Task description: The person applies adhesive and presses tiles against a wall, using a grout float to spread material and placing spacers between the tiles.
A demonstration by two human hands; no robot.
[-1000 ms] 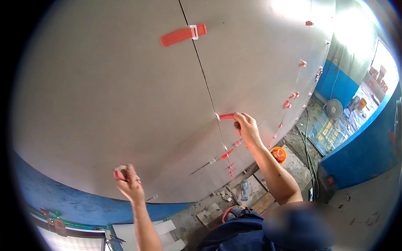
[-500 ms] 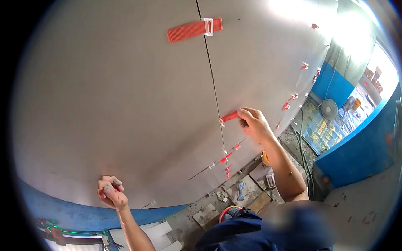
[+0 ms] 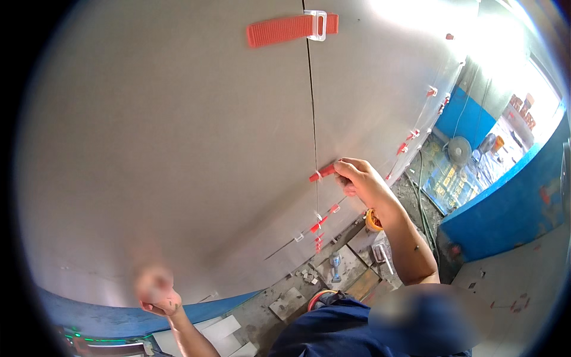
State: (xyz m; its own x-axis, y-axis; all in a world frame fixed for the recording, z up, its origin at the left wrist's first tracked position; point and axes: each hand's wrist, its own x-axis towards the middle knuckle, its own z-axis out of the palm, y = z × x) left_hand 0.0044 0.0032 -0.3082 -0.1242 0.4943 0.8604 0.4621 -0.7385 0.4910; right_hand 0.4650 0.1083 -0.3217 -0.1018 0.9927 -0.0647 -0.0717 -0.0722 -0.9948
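Observation:
My right hand pinches the right end of a red levelling wedge between thumb and fingers. The wedge lies across the dark seam between two large grey tiles, and its narrow tip reaches left of the seam. A pale clip there is mostly hidden. Low on the left, beside the tile face, my left hand looks curled closed. Its fingers are blurred, and what lies within them cannot be made out. Higher on the same seam, another red wedge sits through a white clip.
Several red wedges and clips line the lower joint and right edge. Below are a blue-handled power tool, a yellow bucket and loose tile pieces. A fan and cables stand right, near a blue wall.
The red wedge in my right hand has slid left, its tip now past the seam. My left hand has dropped slightly and turned. The view has shifted a little.

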